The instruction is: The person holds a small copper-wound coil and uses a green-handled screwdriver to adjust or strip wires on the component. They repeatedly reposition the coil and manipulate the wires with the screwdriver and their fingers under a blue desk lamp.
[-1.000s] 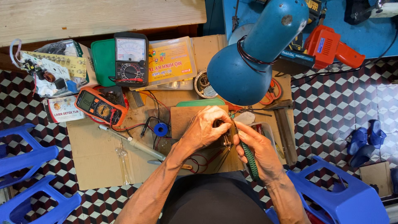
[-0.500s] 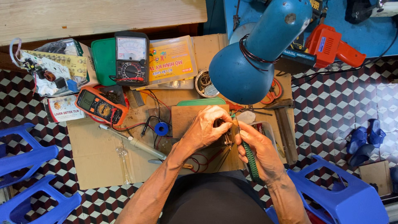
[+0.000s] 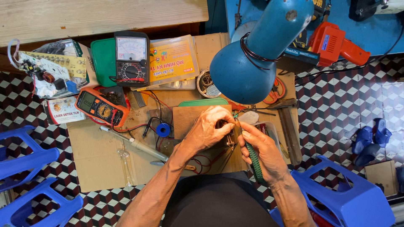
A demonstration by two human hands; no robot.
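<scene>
Green, ribbed plastic forms the handle of the tool that is clasped in the right hand; the fingers are wrapped tight around it, and its thin shaft is directed up toward the left hand. A small dark part is pinched between the left thumb and fingertips, closed together on it; its exact shape cannot be told, as most of it is covered by the fingers. Both hands are held just above a brown wooden board, near the middle of the cardboard sheet spread over the checkered floor. Red and black wires are seen trailing under the left wrist. Just left of the board a small blue spool is lying, and beyond it a soldering iron is laid slantwise. Farther left an orange digital multimeter is set, with a black analogue meter above it. A large blue lamp shade is hung over the work, just above the hands. Blue plastic stools are placed at both sides.
</scene>
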